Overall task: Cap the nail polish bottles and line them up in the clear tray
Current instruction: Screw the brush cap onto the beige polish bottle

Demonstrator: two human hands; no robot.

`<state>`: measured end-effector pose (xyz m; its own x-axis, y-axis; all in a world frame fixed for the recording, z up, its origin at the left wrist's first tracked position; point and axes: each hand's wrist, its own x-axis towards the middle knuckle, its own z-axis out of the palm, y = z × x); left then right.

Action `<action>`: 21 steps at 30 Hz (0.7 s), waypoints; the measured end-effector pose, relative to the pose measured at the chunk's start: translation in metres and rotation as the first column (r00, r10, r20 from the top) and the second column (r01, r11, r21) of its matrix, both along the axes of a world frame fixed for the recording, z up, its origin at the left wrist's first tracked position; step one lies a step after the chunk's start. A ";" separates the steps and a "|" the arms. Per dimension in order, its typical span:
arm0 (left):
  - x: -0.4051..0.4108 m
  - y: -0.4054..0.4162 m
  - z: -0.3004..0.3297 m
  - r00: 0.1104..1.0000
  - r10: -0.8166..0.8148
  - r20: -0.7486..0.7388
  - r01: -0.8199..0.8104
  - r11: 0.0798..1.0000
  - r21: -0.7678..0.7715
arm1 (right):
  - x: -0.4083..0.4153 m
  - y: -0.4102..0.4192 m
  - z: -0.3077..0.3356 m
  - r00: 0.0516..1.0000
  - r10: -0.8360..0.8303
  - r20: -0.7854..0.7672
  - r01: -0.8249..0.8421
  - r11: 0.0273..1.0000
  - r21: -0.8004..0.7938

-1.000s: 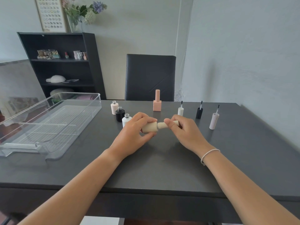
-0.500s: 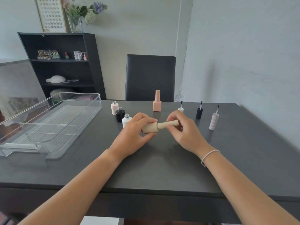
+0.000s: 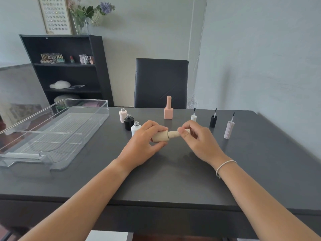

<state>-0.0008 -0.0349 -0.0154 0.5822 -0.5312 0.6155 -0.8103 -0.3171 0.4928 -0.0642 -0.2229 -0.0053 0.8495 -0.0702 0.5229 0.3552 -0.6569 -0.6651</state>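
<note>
Nearest the camera, the left hand (image 3: 144, 140) is wrapping its fingers round the body of a beige bottle (image 3: 160, 136), holding it on its side just above the dark table (image 3: 173, 180), while the right hand (image 3: 196, 138) is pinching the ribbed beige cap (image 3: 175, 133) at the bottle's neck, apparently twisting it home. The bottle is looking small and light, likely rigid and smooth-sided, so gripping the body firmly and turning only the ribbed cap seems the safer hold; it may chip if dropped. Just beyond the left hand, three uncapped bottles are standing close together: a white bottle (image 3: 135, 129), a black bottle (image 3: 128, 122) and a pale pink bottle (image 3: 123, 115). Beyond the right hand, three brush caps are standing upright with bristles pointing up: a white cap (image 3: 193, 117), a black cap (image 3: 213, 120) and a lilac ribbed cap (image 3: 229, 129). A capped peach bottle (image 3: 168, 109) is standing further back. The clear tray (image 3: 69, 136) is sitting to the left, holding no bottles.
</note>
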 end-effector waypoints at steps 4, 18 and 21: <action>0.000 0.001 -0.001 1.000 0.008 -0.006 -0.008 1.000 0.003 | 0.001 -0.001 -0.002 1.000 -0.020 0.019 0.020 1.000 -0.007; 0.002 0.000 -0.002 0.999 0.016 -0.042 -0.016 1.000 0.012 | 0.002 -0.002 0.001 1.000 0.011 0.024 -0.010 0.999 -0.052; 0.002 0.000 -0.002 0.998 0.017 -0.055 -0.017 1.000 0.009 | 0.002 -0.003 0.001 0.999 0.009 0.042 -0.007 0.998 -0.055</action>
<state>0.0008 -0.0349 -0.0176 0.6241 -0.5257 0.5780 -0.7765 -0.3349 0.5337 -0.0627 -0.2255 -0.0046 0.8268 -0.0337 0.5614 0.3877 -0.6889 -0.6124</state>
